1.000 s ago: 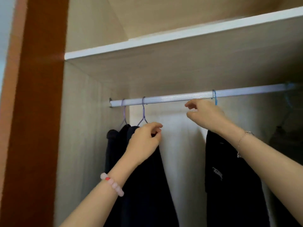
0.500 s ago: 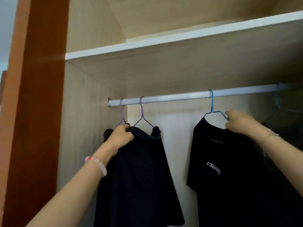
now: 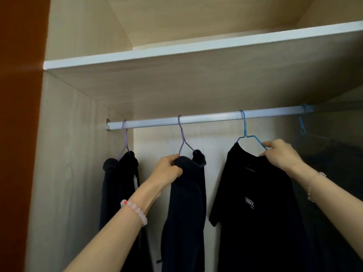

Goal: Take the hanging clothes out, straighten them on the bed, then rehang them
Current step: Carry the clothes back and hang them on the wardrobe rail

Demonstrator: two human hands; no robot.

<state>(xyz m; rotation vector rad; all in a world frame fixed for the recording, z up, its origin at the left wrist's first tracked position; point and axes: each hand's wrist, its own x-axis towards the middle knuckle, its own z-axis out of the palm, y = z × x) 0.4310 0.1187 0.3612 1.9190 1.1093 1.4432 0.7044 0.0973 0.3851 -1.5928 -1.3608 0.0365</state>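
A white rail (image 3: pixel 206 117) runs across the wardrobe. On it hang three dark garments. A dark navy garment (image 3: pixel 186 203) hangs on a purple hanger (image 3: pixel 181 138) in the middle; my left hand (image 3: pixel 169 171) grips its left shoulder. To the right, a black T-shirt (image 3: pixel 255 203) with a white chest logo hangs on a blue hanger (image 3: pixel 245 130); my right hand (image 3: pixel 279 154) pinches its right shoulder together with the hanger arm. A third dark garment (image 3: pixel 119 183) hangs on another purple hanger (image 3: pixel 124 142) at the far left, untouched.
A wooden shelf with a white front edge (image 3: pixel 196 48) sits just above the rail. The wardrobe's left wall (image 3: pixel 68 173) stands close to the leftmost garment. More dark clothing (image 3: pixel 334 173) and a blue hanger (image 3: pixel 302 126) hang in shadow at the far right.
My left hand has slid the middle navy garment rightwards along the rail, away from the leftmost one. My right hand dropped from the rail to the T-shirt's right shoulder and stays there.
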